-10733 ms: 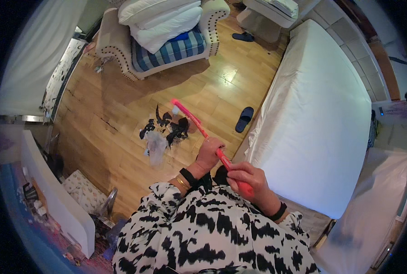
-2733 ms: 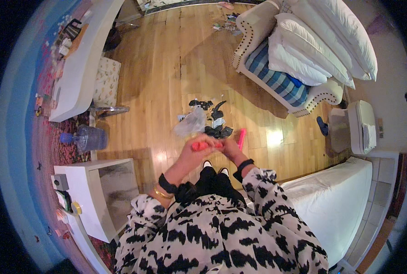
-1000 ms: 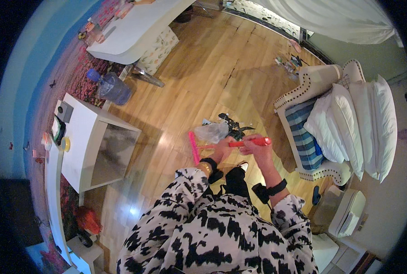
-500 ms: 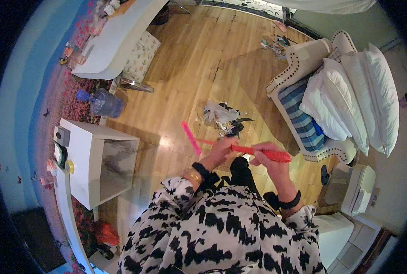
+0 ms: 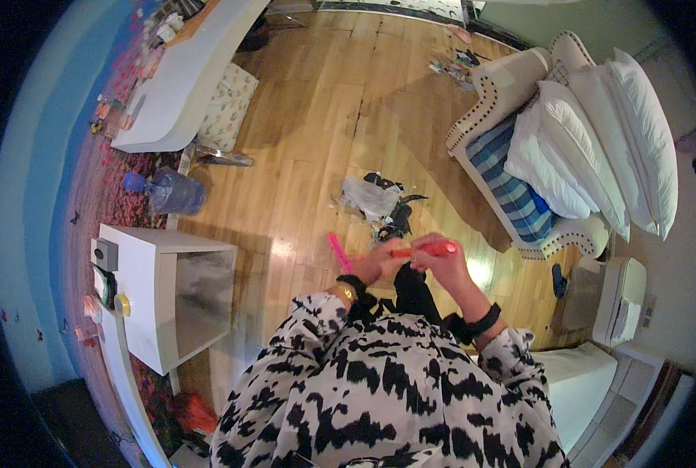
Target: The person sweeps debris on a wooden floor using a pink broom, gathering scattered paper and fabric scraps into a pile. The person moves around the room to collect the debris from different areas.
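Both my hands are closed around a red stick [image 5: 402, 253] with a narrow pink head [image 5: 338, 251], broom-like in shape. My left hand [image 5: 374, 264] grips it nearer the pink head. My right hand [image 5: 442, 264] is wrapped about the other end, whose tip glows bright. The head shows just left of my left hand, low over the wooden floor [image 5: 309, 148]. Ahead of my hands lies a heap of litter, with a crumpled clear plastic bag [image 5: 370, 198] and black scraps [image 5: 395, 221]. The shaft between my left hand and the head is mostly hidden.
On the right stands a studded armchair [image 5: 504, 86] piled with white pillows [image 5: 582, 132]. To the left are an open white cabinet [image 5: 141, 296], a large water bottle [image 5: 178, 192] and a white desk [image 5: 184, 78]. More litter [image 5: 459, 70] lies far ahead, and a dark slipper [image 5: 559, 281] at right.
My right hand has moved left, closer to my left hand. The red stick looks shorter and more end-on, and the pink head has shifted right, toward my left hand. The view has shifted slightly.
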{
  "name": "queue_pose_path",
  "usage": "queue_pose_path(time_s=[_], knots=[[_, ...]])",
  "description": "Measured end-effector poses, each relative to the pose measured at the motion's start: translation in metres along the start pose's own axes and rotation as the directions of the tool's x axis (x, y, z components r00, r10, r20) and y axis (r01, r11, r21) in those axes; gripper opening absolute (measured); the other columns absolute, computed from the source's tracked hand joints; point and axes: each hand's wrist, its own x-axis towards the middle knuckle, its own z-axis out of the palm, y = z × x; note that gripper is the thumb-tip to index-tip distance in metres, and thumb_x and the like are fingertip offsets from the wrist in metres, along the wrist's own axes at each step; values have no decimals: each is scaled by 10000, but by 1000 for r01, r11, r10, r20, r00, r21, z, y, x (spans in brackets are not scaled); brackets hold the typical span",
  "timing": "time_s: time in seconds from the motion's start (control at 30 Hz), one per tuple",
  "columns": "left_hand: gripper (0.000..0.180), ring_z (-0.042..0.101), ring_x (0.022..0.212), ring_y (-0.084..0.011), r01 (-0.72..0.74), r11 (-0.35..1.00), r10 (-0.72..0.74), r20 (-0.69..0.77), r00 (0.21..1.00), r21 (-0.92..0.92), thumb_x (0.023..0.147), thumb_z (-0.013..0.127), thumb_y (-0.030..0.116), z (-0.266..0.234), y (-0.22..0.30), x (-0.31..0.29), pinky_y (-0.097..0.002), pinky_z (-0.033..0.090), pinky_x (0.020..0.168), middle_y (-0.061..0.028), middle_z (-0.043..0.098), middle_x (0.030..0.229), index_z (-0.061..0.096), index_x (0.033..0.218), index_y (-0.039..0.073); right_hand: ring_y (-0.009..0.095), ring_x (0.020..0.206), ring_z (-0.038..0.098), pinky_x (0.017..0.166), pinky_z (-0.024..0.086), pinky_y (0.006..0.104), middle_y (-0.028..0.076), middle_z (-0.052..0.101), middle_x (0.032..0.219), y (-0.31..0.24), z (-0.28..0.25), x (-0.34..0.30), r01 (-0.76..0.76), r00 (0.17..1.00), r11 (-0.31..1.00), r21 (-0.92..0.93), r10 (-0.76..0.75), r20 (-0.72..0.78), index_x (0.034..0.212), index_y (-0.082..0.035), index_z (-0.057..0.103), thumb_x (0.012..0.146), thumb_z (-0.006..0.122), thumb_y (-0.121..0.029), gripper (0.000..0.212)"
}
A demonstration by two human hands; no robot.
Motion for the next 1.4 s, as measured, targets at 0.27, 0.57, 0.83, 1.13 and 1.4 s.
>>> queue_pose_path(time_s=[0.27, 0.57, 0.83, 1.13, 1.4], knots=[[359, 622, 871, -300, -227, 934, 238, -5, 971, 276, 855, 705, 237, -18, 51, 45, -382, 485, 772, -115, 648, 887, 581, 1136, 52, 162, 753, 656, 716, 517, 274, 94, 675, 934, -73, -1, -20, 456, 887, 828, -326, -452, 94, 975, 11, 706, 802, 720, -4, 174], [297, 611, 962, -174, 43, 999, -46, 226, 973, 18, 903, 685, 186, 19, 115, -5, -324, 484, 836, -70, 650, 1018, 614, 1141, 23, 107, 649, 630, 580, 501, 241, 32, 674, 764, -94, -29, -43, 118, 993, 946, -301, -104, 61, 890, -5, 693, 793, 729, -16, 104], [211, 606, 893, -120, 242, 943, -242, 28, 970, -226, 869, 689, 83, 45, -55, 32, -296, 491, 797, -7, 672, 980, 670, 1075, 43, 100, 594, 577, 526, 470, 279, 2, 616, 654, -32, -38, 35, -80, 963, 976, -200, 128, 238, 760, -48, 645, 720, 685, -4, 72], [199, 623, 851, -122, 164, 976, -189, -180, 965, -143, 839, 729, 106, 25, -9, 114, -306, 505, 767, -20, 695, 905, 685, 1014, 21, 94, 627, 605, 563, 482, 256, 0, 628, 679, -68, -74, 88, 2, 949, 980, -199, 61, 309, 792, -42, 633, 733, 747, -16, 132], [299, 647, 996, -169, -79, 994, 97, -300, 949, 72, 884, 699, 206, 11, -32, 163, -327, 525, 849, -69, 686, 1088, 640, 1125, 39, 207, 778, 657, 690, 504, 334, 84, 668, 799, -81, -84, 82, 457, 864, 770, -445, -265, 429, 866, -13, 639, 734, 707, -35, 150]])
